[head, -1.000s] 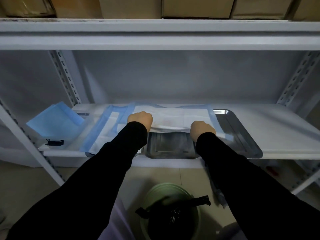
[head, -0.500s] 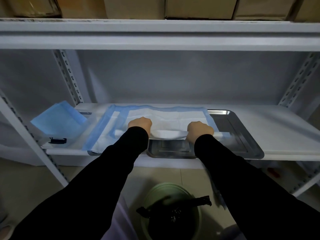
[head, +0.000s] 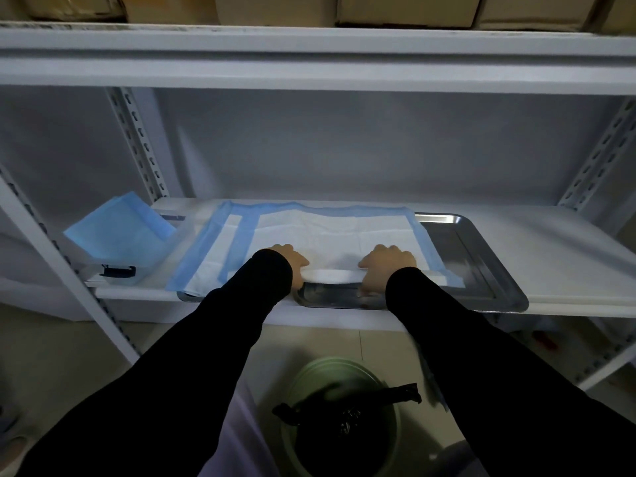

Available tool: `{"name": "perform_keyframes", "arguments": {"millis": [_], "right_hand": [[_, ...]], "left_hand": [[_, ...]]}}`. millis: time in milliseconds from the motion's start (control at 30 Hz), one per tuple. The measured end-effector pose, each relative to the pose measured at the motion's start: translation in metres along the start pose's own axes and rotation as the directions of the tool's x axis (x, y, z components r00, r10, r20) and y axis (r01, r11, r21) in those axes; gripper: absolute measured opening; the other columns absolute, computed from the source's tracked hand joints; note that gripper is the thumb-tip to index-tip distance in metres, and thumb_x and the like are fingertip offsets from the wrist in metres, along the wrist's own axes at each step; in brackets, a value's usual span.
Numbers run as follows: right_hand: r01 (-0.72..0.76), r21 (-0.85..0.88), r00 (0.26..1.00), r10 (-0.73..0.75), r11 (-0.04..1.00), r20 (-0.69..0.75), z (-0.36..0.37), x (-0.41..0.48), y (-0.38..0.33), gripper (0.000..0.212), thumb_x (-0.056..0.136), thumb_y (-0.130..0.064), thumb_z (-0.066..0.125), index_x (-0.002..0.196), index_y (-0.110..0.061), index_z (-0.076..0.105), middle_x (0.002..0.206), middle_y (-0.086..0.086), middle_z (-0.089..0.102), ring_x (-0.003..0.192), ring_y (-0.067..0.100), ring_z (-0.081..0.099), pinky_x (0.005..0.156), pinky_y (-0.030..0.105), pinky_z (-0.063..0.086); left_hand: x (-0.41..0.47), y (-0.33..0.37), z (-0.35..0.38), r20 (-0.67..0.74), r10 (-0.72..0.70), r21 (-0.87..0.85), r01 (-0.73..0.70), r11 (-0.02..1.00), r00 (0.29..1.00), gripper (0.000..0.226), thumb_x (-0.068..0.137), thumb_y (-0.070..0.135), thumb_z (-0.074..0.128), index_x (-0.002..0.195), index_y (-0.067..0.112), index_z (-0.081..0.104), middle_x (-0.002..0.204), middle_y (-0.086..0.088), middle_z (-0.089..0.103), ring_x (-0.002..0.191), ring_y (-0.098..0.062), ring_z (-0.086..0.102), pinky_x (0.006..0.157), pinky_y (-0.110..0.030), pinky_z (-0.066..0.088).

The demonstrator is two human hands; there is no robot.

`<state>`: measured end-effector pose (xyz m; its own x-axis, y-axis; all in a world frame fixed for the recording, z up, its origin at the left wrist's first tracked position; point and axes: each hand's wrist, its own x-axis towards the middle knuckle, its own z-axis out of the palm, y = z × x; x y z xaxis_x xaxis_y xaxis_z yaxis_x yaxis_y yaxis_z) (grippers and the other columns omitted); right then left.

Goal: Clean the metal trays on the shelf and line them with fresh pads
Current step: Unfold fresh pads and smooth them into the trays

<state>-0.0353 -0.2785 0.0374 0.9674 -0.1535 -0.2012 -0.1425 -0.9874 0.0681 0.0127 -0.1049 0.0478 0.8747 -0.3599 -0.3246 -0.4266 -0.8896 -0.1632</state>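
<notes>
A shiny metal tray [head: 481,263] lies on the white shelf [head: 568,256], its right part bare. A white pad with blue borders [head: 330,232] is spread over most of it, its near edge folded up. My left hand [head: 292,261] and my right hand [head: 387,263] both grip that near edge, fingers curled round it, above the tray's front rim. To the left a second pad [head: 213,266] covers another tray, of which only a bit of the front rim [head: 187,297] shows.
A stack of folded blue pads [head: 120,232] sits in a clear container at the shelf's left end. Below the shelf stands a green bin [head: 340,418] with a black bag. Cardboard boxes [head: 275,8] fill the shelf above. Slotted uprights frame both sides.
Both hands have drawn the pad's near edge toward the tray's front rim, so the pad now covers more of the tray floor. The view moved closer.
</notes>
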Motion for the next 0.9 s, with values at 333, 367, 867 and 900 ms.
{"name": "perform_keyframes", "arguments": {"millis": [333,367,867,900], "right_hand": [[0.013,-0.008,0.997,-0.014,1.000,-0.073,0.009,0.004,-0.002,0.029,0.099,-0.024,0.039,0.118,-0.018,0.061,0.120,0.008,0.061,0.117,0.025,0.050,0.100,0.034,0.035],[0.007,-0.020,0.997,-0.009,1.000,-0.080,0.009,0.004,-0.002,0.030,0.099,-0.021,0.039,0.121,-0.018,0.059,0.122,0.007,0.060,0.118,0.024,0.050,0.102,0.034,0.034],[-0.028,0.095,0.999,0.024,0.995,0.037,0.022,0.009,0.003,0.035,0.095,-0.004,0.041,0.126,-0.005,0.056,0.125,0.014,0.059,0.116,0.027,0.057,0.096,0.029,0.045],[-0.034,0.098,0.998,0.029,0.995,0.047,0.024,0.009,0.003,0.034,0.095,-0.004,0.041,0.125,-0.005,0.057,0.125,0.014,0.059,0.115,0.027,0.058,0.096,0.029,0.046]], "left_hand": [[0.008,-0.005,0.006,0.018,-0.007,0.250,0.002,0.968,1.000,0.042,0.099,0.022,0.042,0.140,0.013,0.036,0.137,-0.015,0.039,0.126,-0.032,0.040,0.106,-0.042,0.039],[0.008,-0.005,0.006,0.007,-0.011,0.255,0.008,0.967,1.000,0.043,0.100,0.023,0.042,0.140,0.011,0.035,0.137,-0.016,0.039,0.126,-0.033,0.040,0.106,-0.042,0.039],[-0.002,-0.005,0.003,-0.063,0.000,0.248,0.016,0.969,0.998,0.041,0.095,0.012,0.045,0.136,0.010,0.040,0.131,-0.013,0.047,0.122,-0.028,0.045,0.098,-0.037,0.041],[-0.003,-0.005,0.004,-0.060,-0.007,0.245,0.022,0.969,0.998,0.042,0.095,0.012,0.046,0.136,0.010,0.040,0.130,-0.013,0.048,0.121,-0.028,0.046,0.097,-0.037,0.041]]}}
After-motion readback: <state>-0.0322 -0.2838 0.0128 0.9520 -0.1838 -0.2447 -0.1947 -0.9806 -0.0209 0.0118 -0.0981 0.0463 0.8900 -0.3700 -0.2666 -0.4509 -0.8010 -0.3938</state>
